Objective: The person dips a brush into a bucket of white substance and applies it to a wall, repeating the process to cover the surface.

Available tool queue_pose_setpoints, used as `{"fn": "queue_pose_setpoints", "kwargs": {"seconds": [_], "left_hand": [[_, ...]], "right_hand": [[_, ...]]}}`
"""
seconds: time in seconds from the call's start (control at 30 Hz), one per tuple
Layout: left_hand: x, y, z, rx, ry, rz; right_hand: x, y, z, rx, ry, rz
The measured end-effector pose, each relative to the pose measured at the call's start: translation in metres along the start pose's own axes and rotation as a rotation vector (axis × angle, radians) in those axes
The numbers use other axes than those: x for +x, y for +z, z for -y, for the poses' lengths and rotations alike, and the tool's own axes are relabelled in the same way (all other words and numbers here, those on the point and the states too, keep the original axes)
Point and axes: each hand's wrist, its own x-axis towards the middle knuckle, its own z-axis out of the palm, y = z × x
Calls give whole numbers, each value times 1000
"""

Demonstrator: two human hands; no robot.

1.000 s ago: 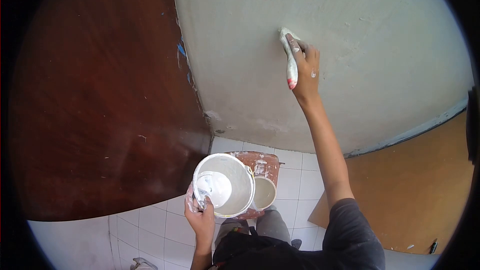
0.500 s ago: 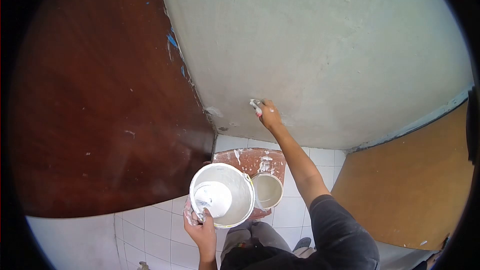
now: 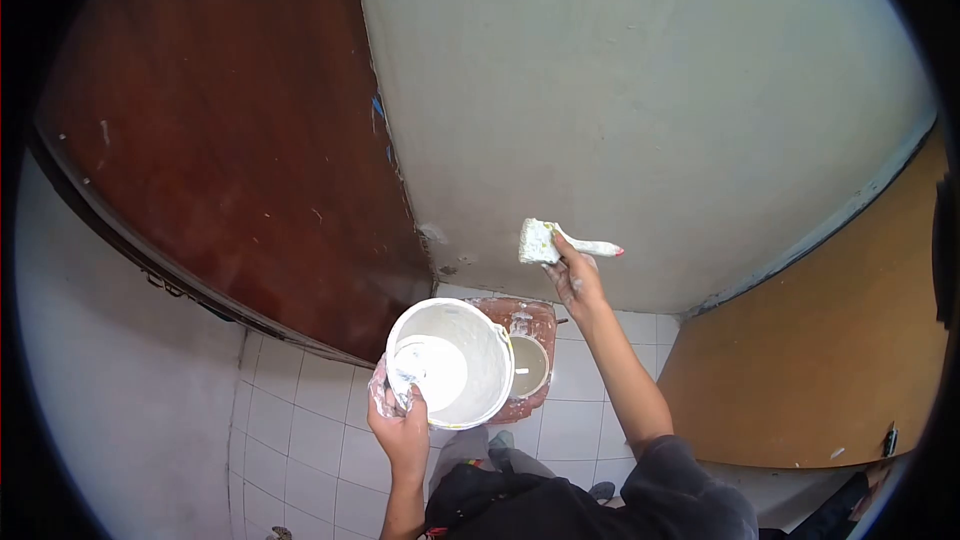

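My left hand [image 3: 402,425] grips the near-left rim of a white bucket [image 3: 483,345], thumb over the edge and fingers smeared white. White paint [image 3: 445,370] lies at the bottom of the bucket, which tilts toward me. In my right hand [image 3: 580,280] is a paintbrush [image 3: 540,242], its wide bristles thick with white paint and pointing left. The brush's white handle, tipped pink, points right. Behind it stands the pale grey-green wall [image 3: 600,90]; the brush appears apart from it.
A smaller pail [image 3: 541,370] with a pale strip across it stands on a paint-spattered reddish-brown stool [image 3: 540,314], partly behind the bucket. A dark red-brown door panel [image 3: 250,140] rises at left, a lighter wooden panel [image 3: 820,360] at right. White tiles [image 3: 570,430] cover the floor.
My right hand has drawn back from the wall and turned, so the brush now shows broadside. The bucket has shifted slightly up and right in view, still in my left hand.
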Motion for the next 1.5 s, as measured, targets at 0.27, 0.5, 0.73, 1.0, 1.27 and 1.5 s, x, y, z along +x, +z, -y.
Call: {"fn": "queue_pose_setpoints", "kwargs": {"seconds": [0.27, 0.5, 0.73, 1.0, 1.27, 1.5], "left_hand": [[-9, -2, -22, -97, 13, 48], [0, -8, -39, -112, 5, 163], [13, -18, -46, -120, -30, 298], [29, -18, -41, -138, 12, 327], [25, -3, -38, -136, 34, 238], [22, 10, -40, -177, 32, 158]], "right_hand": [[-54, 25, 56, -76, -179, 41], [-21, 115, 136, -746, -940, 104], [32, 209, 249, -1331, -1765, -125], [114, 151, 175, -1607, -1772, -146], [117, 142, 177, -1648, -1547, -45], [57, 242, 315, -1417, -1949, -208]]}}
